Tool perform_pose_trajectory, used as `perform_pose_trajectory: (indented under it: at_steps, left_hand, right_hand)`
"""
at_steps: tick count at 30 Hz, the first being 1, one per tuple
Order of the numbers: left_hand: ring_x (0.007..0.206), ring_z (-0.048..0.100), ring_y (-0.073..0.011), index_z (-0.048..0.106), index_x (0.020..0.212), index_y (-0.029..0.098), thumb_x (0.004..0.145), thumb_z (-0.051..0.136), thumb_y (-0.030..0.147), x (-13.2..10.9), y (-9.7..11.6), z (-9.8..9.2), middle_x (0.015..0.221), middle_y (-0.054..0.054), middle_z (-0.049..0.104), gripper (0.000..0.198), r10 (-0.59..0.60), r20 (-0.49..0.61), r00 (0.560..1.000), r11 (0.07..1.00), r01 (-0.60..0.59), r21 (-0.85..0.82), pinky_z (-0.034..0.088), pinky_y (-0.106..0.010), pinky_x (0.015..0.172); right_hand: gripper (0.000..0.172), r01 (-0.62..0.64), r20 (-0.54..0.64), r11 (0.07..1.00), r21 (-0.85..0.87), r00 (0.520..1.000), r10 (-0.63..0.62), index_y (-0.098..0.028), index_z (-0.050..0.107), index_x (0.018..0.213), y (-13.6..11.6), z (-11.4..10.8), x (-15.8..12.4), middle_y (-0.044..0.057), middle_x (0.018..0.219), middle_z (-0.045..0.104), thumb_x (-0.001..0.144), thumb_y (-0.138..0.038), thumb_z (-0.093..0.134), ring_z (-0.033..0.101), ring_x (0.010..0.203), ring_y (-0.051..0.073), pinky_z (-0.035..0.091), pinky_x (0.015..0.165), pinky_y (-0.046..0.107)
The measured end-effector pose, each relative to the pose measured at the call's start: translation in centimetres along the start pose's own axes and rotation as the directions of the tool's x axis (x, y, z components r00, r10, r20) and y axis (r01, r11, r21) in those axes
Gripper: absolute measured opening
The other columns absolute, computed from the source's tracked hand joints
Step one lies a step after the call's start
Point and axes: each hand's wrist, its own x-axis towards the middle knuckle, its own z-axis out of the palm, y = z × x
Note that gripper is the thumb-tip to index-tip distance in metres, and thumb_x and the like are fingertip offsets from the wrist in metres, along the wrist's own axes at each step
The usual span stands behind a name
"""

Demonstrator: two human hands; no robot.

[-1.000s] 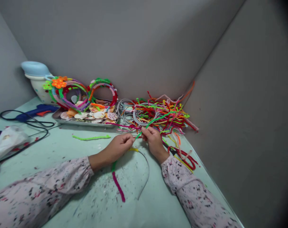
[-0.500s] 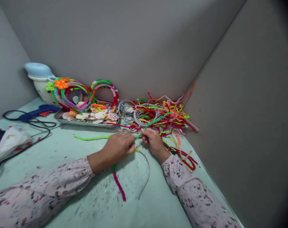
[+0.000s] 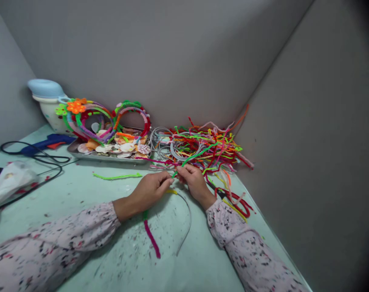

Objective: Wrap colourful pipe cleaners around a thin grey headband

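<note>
My left hand (image 3: 152, 188) is closed around the upper curve of a thin grey headband (image 3: 188, 221). One arm of the band comes out below that hand, wrapped in magenta (image 3: 152, 239) with a bit of green above it. The other arm is bare grey, with a short yellow wrap (image 3: 171, 191) beside my fingers. A green pipe cleaner (image 3: 201, 153) runs from the left fingers up to the right. My right hand (image 3: 194, 182) pinches it close to the left hand. The part of the band inside my left hand is hidden.
Behind lies a heap of coloured pipe cleaners (image 3: 220, 146) with grey bands. A metal tray (image 3: 111, 159) holds shells and wrapped headbands (image 3: 132, 105). Red-handled scissors (image 3: 242, 207) lie at right; a blue glue gun (image 3: 44, 145) with black cord and a lime pipe cleaner (image 3: 117, 177) lie left.
My right hand has moved a little left, closer to the left hand, with the green pipe cleaner. More of the yellow wrap shows beneath the left hand.
</note>
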Motion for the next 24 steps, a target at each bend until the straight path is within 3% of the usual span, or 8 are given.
perform_pose_trajectory:
  at_steps: [9, 14, 19, 24]
  left_hand:
    - [0.066, 0.051, -0.0154, 0.06, 0.081, 0.019, 0.09, 0.039, 0.035, 0.1, -0.6, 0.0, 0.071, -0.001, 0.06, 0.028, 0.003, -0.028, 1.0, 0.996, -0.001, 0.084, 0.034, -0.025, 0.063]
    - [0.077, 0.058, -0.0183, 0.066, 0.093, 0.021, 0.09, 0.041, 0.037, 0.3, -0.6, -0.3, 0.087, -0.004, 0.068, 0.03, -0.001, -0.084, 0.996, 0.993, 0.011, 0.121, 0.039, -0.027, 0.072]
    - [0.076, 0.06, -0.0184, 0.068, 0.092, 0.022, 0.087, 0.046, 0.034, 0.3, -0.1, -0.6, 0.083, -0.005, 0.069, 0.025, -0.015, -0.127, 0.992, 0.989, 0.034, 0.147, 0.041, -0.025, 0.07]
    - [0.077, 0.06, -0.019, 0.068, 0.093, 0.021, 0.088, 0.046, 0.034, 0.2, -0.4, -0.6, 0.084, -0.005, 0.07, 0.026, -0.024, -0.144, 0.989, 0.992, 0.041, 0.122, 0.041, -0.026, 0.071]
  right_hand:
    - [0.029, 0.037, -0.267, 0.973, 0.23, 0.963, 0.026, -0.017, 0.064, 0.076, 0.1, -1.6, 1.2, -0.003, 0.061, 0.055, 0.075, -0.047, 0.065, 0.047, 0.05, 0.009, 0.035, 0.048, 0.022]
    - [0.031, 0.089, -0.366, 0.991, 0.099, 0.929, -0.047, -0.019, 0.057, 0.065, -0.8, -1.8, 1.0, -0.004, 0.055, 0.05, 0.077, -0.047, 0.062, 0.043, 0.049, 0.009, 0.034, 0.048, 0.023]
    - [0.039, 0.114, -0.436, 0.991, -0.065, 0.89, -0.131, -0.019, 0.047, 0.055, -1.0, -1.8, 0.9, -0.005, 0.051, 0.046, 0.079, -0.047, 0.059, 0.039, 0.048, 0.009, 0.032, 0.048, 0.024]
    - [0.036, 0.083, -0.392, 0.997, 0.011, 0.917, -0.072, -0.019, 0.05, 0.057, -0.5, -1.6, 0.9, -0.004, 0.052, 0.049, 0.077, -0.045, 0.061, 0.043, 0.05, 0.01, 0.035, 0.049, 0.024]
